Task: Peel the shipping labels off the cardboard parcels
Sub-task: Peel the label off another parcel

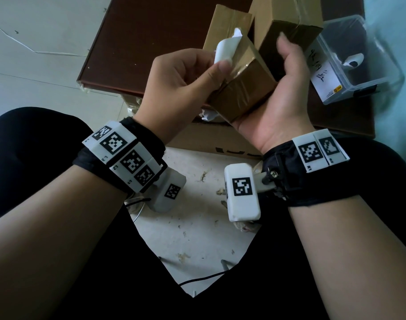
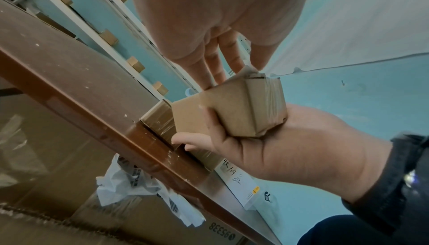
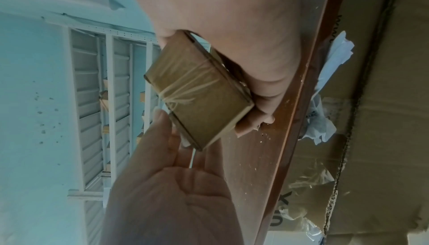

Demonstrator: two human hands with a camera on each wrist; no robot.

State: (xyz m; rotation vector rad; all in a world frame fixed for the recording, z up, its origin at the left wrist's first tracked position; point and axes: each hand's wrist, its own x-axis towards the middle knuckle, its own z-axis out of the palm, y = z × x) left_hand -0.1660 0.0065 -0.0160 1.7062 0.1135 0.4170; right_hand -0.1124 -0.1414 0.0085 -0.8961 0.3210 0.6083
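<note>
A small cardboard parcel (image 1: 243, 82) wrapped in clear tape is held above the brown board. My right hand (image 1: 287, 72) grips it from the right and underneath, thumb up along its far side. A white shipping label (image 1: 227, 49) stands partly lifted and curled off the parcel's upper left face. My left hand (image 1: 218, 65) pinches the label's lower edge between thumb and fingers. In the left wrist view the parcel (image 2: 243, 107) sits in the right palm (image 2: 290, 148). The right wrist view shows the parcel (image 3: 197, 93) with left fingers (image 3: 167, 138) at its edge; the label is hidden there.
Two more cardboard parcels (image 1: 225, 24) (image 1: 289, 19) stand on the brown board (image 1: 151, 42). A clear plastic box (image 1: 359, 65) at the right holds a curled peeled label (image 1: 352, 60). A large cardboard box (image 1: 209, 139) and crumpled labels (image 1: 206, 115) lie below the board's front edge.
</note>
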